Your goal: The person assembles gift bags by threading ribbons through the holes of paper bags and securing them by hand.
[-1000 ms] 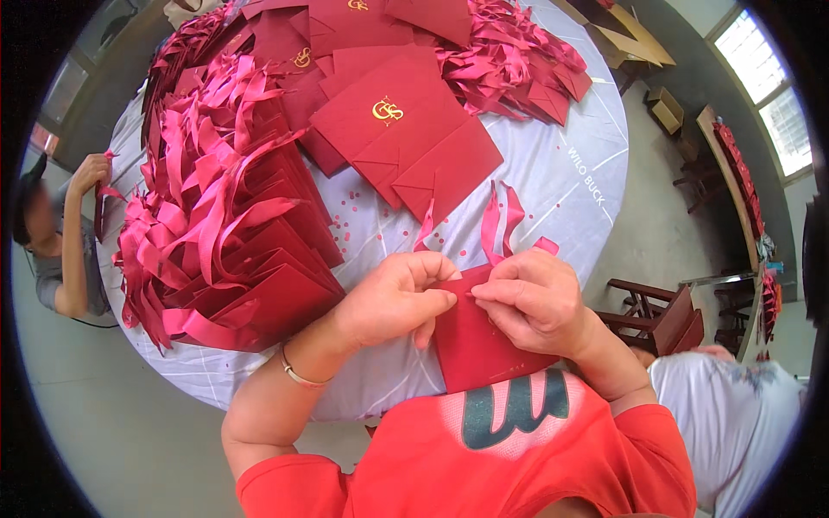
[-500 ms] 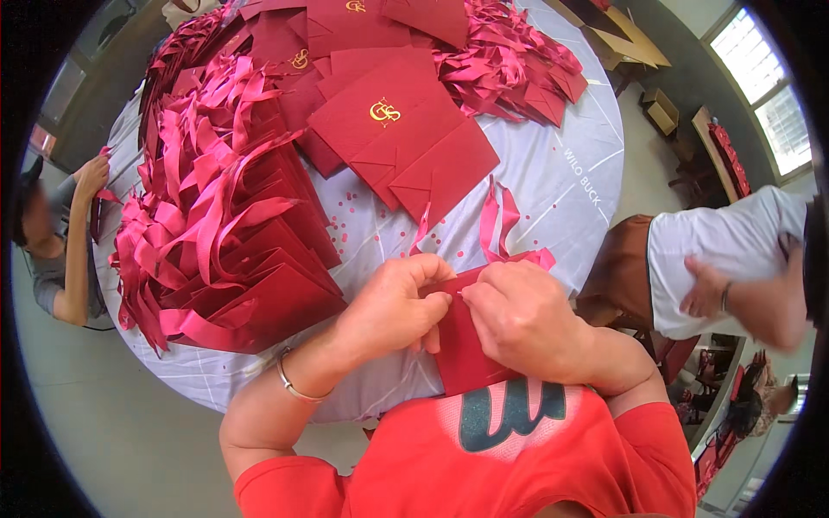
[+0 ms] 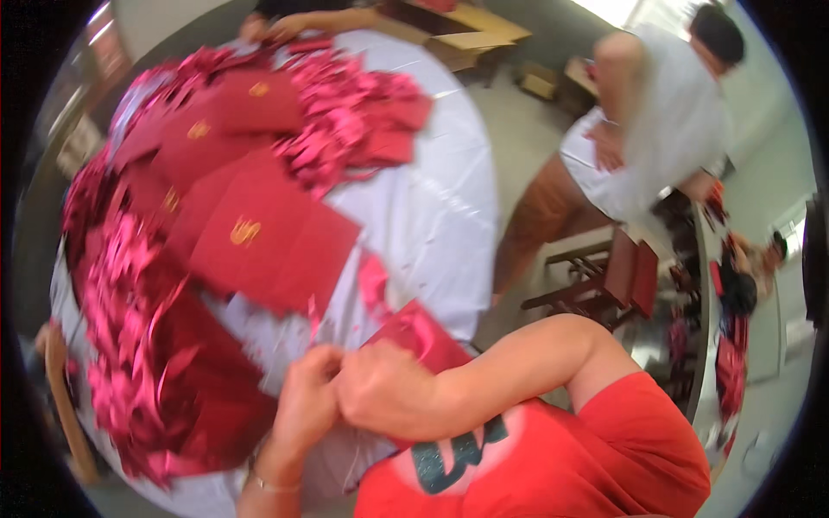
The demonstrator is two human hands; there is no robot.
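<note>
My left hand (image 3: 306,393) and my right hand (image 3: 380,388) meet at the near edge of the table, their fingers pressed together. What they pinch is hidden and blurred. Beneath and beyond my right hand lies a red paper bag (image 3: 423,335), partly covered by that hand and forearm. A pink ribbon (image 3: 373,285) extends from around the bag's far side. Another thin ribbon end (image 3: 314,315) rises just past my left hand. To the left stands a dense row of red bags with pink ribbon handles (image 3: 147,345).
Flat red bags with gold emblems (image 3: 276,233) overlap mid-table on a white cloth (image 3: 432,207). More ribboned bags (image 3: 345,121) are heaped behind. A person in a white shirt (image 3: 656,129) stands at right near dark red stools (image 3: 622,276). Others' arms (image 3: 319,22) reach in at the table's rim.
The view has swung, shifting the table leftward. My hands have come together at the left of the bag, where they were apart on it before. The white-shirted person shows more fully.
</note>
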